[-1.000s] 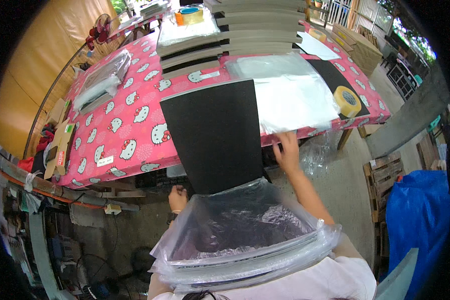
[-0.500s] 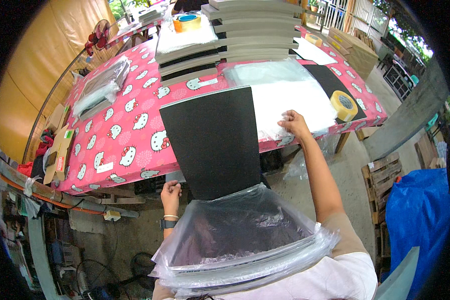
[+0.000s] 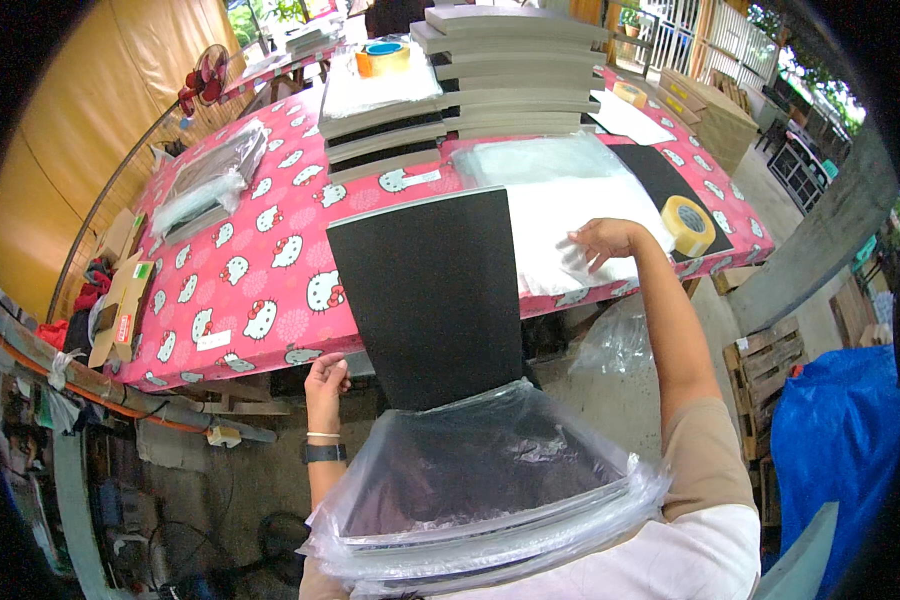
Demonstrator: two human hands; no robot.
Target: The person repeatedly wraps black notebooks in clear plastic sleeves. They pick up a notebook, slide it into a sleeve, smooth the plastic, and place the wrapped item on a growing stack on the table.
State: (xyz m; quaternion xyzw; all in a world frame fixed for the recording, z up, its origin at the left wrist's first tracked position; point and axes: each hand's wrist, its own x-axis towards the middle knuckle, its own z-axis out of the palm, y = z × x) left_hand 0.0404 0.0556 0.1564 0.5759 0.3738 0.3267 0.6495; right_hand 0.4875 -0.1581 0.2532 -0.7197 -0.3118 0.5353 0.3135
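At the centre of the view, a black board [image 3: 425, 300] extends toward twelve o'clock, its far end over the pink, patterned worktop [image 3: 210, 295] and its near edge meeting a bundle wrapped in clear film [image 3: 480, 480], which lies at six o'clock against the person's white shirt [image 3: 610, 560]. The right hand [image 3: 610, 243] is at two o'clock, over white sheets [image 3: 545, 225] just right of the board; its grip is spread, thumb apart from curved fingers, and whether the fingertips touch the sheets cannot be told. The left hand [image 3: 327, 375], at eight o'clock, is near the worktop's edge, left of the board and apart from it; its fingers curl loosely, and one cannot tell whether that grip pinches anything. A dark watch [image 3: 324, 453] is on that wrist. Clear plastic sleeves [image 3: 540, 158] lie at one o'clock, beyond the white sheets. Between two and three, a tape roll [image 3: 688, 226] sits on a second black board [image 3: 660, 180]. A tall stack of thick slabs [image 3: 525, 80] stands between twelve and one, and a film-wrapped packet [image 3: 210, 180] lies at ten o'clock.
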